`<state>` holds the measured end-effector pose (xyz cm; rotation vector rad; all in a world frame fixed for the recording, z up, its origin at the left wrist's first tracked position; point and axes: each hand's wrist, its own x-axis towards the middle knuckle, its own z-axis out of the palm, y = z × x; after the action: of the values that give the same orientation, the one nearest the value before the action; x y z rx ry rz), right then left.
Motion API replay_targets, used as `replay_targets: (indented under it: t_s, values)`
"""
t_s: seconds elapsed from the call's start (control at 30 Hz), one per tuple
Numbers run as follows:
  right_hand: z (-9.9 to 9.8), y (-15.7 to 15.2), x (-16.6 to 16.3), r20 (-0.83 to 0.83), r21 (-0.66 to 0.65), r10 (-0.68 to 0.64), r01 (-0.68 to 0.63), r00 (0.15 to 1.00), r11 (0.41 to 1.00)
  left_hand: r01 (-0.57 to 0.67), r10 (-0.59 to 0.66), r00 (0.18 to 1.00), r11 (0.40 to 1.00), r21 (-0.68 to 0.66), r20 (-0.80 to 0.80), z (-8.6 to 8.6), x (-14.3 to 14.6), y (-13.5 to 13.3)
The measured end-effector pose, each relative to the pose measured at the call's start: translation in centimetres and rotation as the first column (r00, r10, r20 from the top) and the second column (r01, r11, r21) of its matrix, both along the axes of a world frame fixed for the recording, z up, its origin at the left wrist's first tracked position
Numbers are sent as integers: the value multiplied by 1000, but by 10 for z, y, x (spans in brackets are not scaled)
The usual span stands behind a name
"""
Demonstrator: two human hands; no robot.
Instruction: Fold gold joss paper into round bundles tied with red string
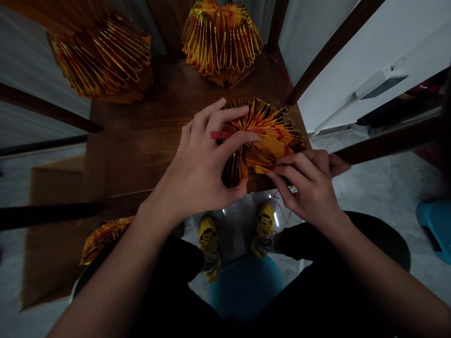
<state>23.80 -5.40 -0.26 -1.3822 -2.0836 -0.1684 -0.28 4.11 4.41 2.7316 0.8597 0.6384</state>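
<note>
A pleated fan of gold-and-red folded paper (264, 136) lies at the edge of the wooden tabletop (141, 141). My left hand (200, 159) grips its left side, with the fingertips over the pleats and a red paper strip (220, 135) pinched among them. My right hand (306, 183) pinches the fan's lower right edge between thumb and fingers. A thin red thread (283, 206) hangs below the table edge near my right hand. Two full pleated gold-and-red paper bundles (221, 40) (102, 58) stand at the far side of the table.
Another gold-and-red paper bundle (104, 239) lies low at the left. Below the table are my yellow sneakers (207, 234) and a blue stool (244, 286). A white cabinet (369, 70) stands at the right behind dark wooden rails (387, 143), with a teal stool (437, 230) on the concrete floor.
</note>
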Motion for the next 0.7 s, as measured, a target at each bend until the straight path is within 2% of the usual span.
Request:
replay_targets:
  t_s: [0.17,0.47,0.57,0.7]
  values:
    - [3,4,-16,-137,45,-119,126,983,991,-46,46,999,999,-16,-13,0,8,-3]
    - [-2,2,-39,-111,58,-245,252,963,966,-75,76,996,997,13,-54,-1,18,-5]
    - [-3,4,-42,-121,89,-255,267,959,960,-62,64,996,998,30,-57,-2,19,-4]
    - [-3,8,-43,-101,96,-203,213,974,972,-74,76,994,997,27,-78,-2,19,-3]
